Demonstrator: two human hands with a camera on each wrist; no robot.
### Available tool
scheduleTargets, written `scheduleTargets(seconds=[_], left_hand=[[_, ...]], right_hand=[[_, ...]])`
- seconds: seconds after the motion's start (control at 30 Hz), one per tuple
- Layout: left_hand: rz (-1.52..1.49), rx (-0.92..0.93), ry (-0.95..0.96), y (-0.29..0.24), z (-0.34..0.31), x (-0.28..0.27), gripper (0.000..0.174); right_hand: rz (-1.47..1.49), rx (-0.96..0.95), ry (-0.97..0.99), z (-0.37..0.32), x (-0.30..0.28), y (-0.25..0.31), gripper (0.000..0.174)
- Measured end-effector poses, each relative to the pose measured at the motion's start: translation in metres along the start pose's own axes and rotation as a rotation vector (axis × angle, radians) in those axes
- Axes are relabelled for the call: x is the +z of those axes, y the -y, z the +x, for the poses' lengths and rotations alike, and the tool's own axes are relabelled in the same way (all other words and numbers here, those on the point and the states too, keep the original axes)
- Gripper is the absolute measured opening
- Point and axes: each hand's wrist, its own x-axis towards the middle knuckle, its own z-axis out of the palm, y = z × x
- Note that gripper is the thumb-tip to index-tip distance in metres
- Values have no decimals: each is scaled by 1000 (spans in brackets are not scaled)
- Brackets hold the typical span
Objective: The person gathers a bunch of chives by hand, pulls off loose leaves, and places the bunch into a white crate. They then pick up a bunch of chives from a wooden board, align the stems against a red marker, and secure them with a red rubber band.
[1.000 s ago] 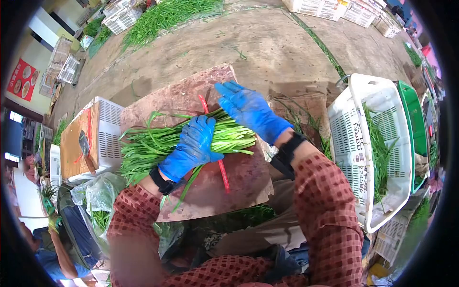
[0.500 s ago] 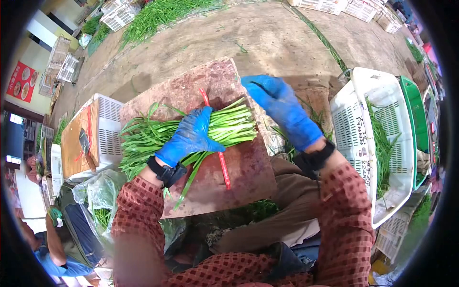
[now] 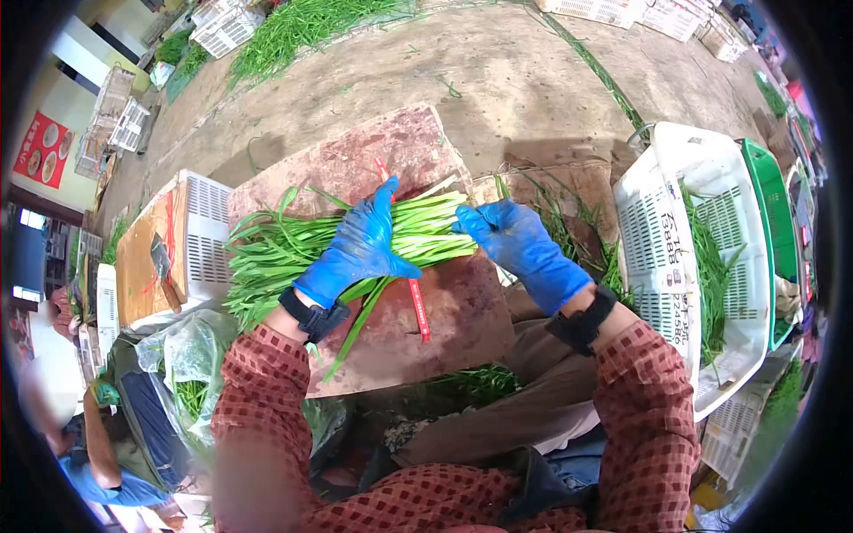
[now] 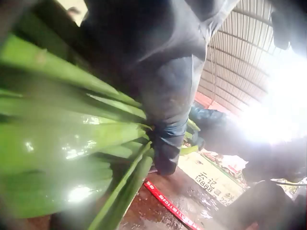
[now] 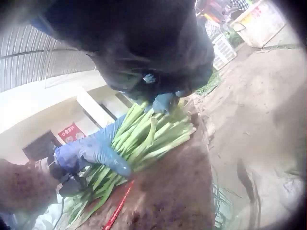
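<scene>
A bundle of long green stalks [image 3: 267, 253] lies across a reddish-brown board [image 3: 453, 329] on my lap. My left hand [image 3: 378, 226], in a blue glove, wraps over the bundle's middle and grips it; it shows the same in the right wrist view [image 5: 93, 151]. The left wrist view is filled by stalks [image 4: 62, 143] and the dark glove [image 4: 165, 110]. My right hand [image 3: 475, 224], also gloved, has curled fingers pinching the pale cut ends [image 5: 158, 129] at the bundle's right. A red tie strip [image 3: 416, 311] runs under the bundle.
A white crate [image 3: 662, 266] with some greens stands at my right, a green crate [image 3: 769, 222] behind it. At my left a white crate [image 3: 209, 240] carries a wooden board and a cleaver [image 3: 162, 266]. Greens are piled on the floor [image 3: 311, 27]. Another person [image 3: 107, 444] crouches at lower left.
My right hand came down from above the board, swung right, then closed onto the cut ends. The left hand stayed on the bundle, which shifted slightly.
</scene>
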Motion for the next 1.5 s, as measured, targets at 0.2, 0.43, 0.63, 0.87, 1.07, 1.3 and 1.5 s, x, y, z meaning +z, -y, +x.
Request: scheduleTargets(seconds=[0.2,0.43,0.63,0.87,1.07,1.3,1.5], left_hand=[[-20,-23,-17,-3,-2,-1,127],[-42,25,-7,1,-2,-2,133],[-57,33,81,-1,-2,-10,137],[-48,100,-7,1,-2,-4,139],[-153,-24,87,-5,-2,-14,107],[-362,-120,186,-5,-1,-22,71],[-282,-174,194,-6,1,-24,60]], right_hand=[[-296,-219,86,8,1,3,18],[-51,-126,90,14,14,-2,22],[143,-32,81,15,18,-13,12],[769,75,191,32,16,-69,16],[385,-91,-201,-3,-17,0,19],[402,-312,-158,-10,3,-6,18],[41,-448,-85,-16,-10,20,11]])
